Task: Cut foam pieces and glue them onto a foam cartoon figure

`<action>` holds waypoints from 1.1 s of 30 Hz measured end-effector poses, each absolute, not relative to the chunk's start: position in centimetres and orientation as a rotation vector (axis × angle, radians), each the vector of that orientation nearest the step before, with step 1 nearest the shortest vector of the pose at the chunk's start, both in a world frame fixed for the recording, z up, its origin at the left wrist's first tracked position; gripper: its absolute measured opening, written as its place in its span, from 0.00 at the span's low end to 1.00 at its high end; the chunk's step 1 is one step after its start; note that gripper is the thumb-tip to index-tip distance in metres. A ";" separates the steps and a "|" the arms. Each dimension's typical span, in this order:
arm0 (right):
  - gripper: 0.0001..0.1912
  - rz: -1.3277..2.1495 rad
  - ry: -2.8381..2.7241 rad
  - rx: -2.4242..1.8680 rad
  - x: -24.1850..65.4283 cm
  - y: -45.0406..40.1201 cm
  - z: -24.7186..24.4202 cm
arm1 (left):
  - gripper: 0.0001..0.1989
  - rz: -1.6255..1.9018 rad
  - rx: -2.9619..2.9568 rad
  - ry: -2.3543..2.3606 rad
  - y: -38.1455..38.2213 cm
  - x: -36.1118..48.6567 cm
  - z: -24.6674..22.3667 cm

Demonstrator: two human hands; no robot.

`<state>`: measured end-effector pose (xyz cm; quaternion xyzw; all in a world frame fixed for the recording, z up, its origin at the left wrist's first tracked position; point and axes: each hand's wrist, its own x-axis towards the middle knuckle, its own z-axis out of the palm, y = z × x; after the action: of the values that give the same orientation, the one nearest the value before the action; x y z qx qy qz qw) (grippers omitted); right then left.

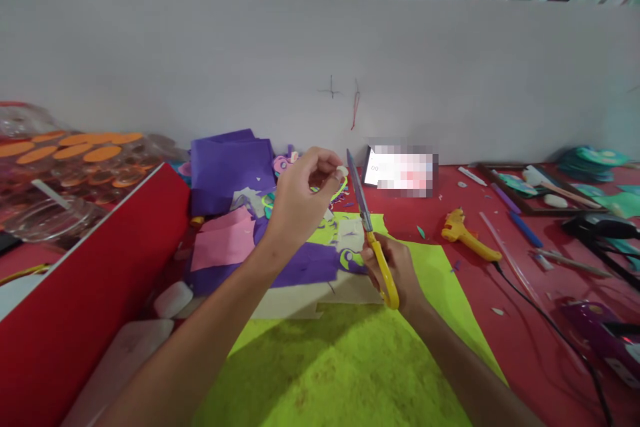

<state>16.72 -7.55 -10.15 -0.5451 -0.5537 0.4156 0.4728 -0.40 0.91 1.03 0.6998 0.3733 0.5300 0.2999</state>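
My left hand (304, 203) is raised over the table, thumb and fingers pinched together on a small whitish piece (343, 172). Close to its right, my right hand (400, 268) grips scissors (367, 219) with yellow handles, the blades pointing up and away from me. The blades look closed and stand just apart from the whitish piece. Below the hands lie purple sheets (307, 265), a pale sheet (285, 301) and a large yellow-green sheet (345, 367). A purple and yellow-green cut-out (354, 259) is beside my right hand, which partly hides it.
A grey partition (225, 67) closes off the back, with a lit phone (397, 172) leaning there. To the right are a yellow glue gun (470, 235) with a cable, pens, and a dark-framed tray (530, 207). A red divider (110, 280) stands left. Pink sheets (223, 243) and scraps lie about.
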 end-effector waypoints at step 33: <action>0.34 1.188 -1.430 -1.121 16.1 -7.7 -10.6 | 0.05 1.395 1.879 0.988 0.7 0.0 0.6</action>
<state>16.13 -7.74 -10.62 -0.4569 -0.5827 0.4839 0.4664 0.01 0.74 0.58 0.7066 0.3713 0.5246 0.2961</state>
